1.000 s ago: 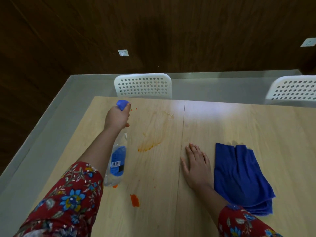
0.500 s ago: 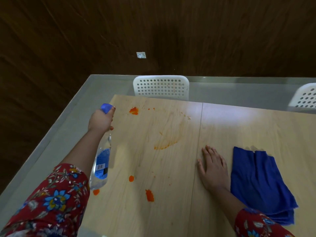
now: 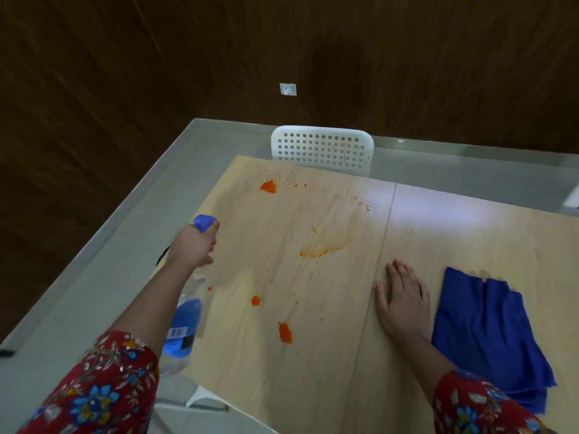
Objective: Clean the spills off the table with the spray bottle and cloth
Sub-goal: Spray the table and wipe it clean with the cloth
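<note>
This looks like the spraying step. To do it well, wet each orange spot a little, not a lot. The two near spots (image 3: 285, 332) lie on the wooden table (image 3: 313, 396), between the arms. Farther out is a thin orange smear (image 3: 319, 251). Farthest is the bright orange blob (image 3: 268, 186), close to the white chair (image 3: 322, 150). It would help to tip the nozzle down at a spot, so the spray hits the mess and not the chair.

The folded blue cloth (image 3: 488, 333) lies flat on the right side of the table, ready for wiping. The right hand (image 3: 404, 303) rests just beside it, palm down. Its fingers are straight and spread, and it holds nothing.

The left arm reaches forward along the table's left edge. The left hand (image 3: 192, 245) is squeezed round the top of the clear spray bottle (image 3: 185, 321). The bottle hangs down under the arm. Its blue spray head (image 3: 205, 221) pokes out past the fingers and points toward the far end.
</note>
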